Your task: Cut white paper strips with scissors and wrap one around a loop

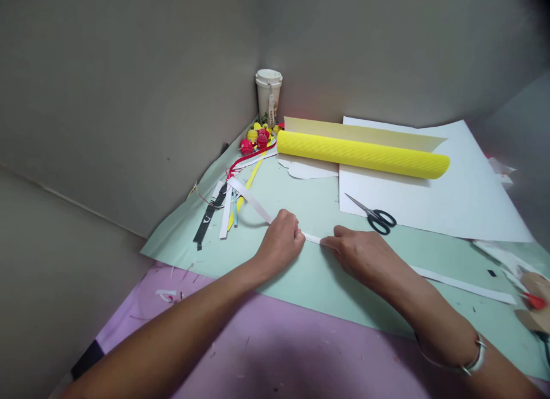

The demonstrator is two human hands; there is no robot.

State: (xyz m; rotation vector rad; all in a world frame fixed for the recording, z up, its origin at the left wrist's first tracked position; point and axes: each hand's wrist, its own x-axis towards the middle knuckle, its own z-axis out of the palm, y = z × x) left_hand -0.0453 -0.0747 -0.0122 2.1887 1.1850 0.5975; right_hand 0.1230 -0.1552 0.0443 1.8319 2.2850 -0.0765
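Note:
A long white paper strip [253,202] runs across the mint-green sheet [318,284], its left part lifted off the surface. My left hand [280,238] is closed in a fist around the strip near its middle. A short span of the strip shows between my hands. At the other side my right hand [358,250] pinches the strip between thumb and fingers, with a bracelet on that wrist. Black-handled scissors [378,218] lie just beyond my right hand. Another white strip [468,285] lies flat, partly behind my right forearm.
A yellow corrugated roll [361,153] lies across a large white sheet [464,198]. Red and yellow round ornaments [253,138] cluster by a lidded cup [268,95] in the corner. Black strips [210,215] and scraps lie at left. Grey walls [129,101] enclose the back. A brown object [537,290] sits at right.

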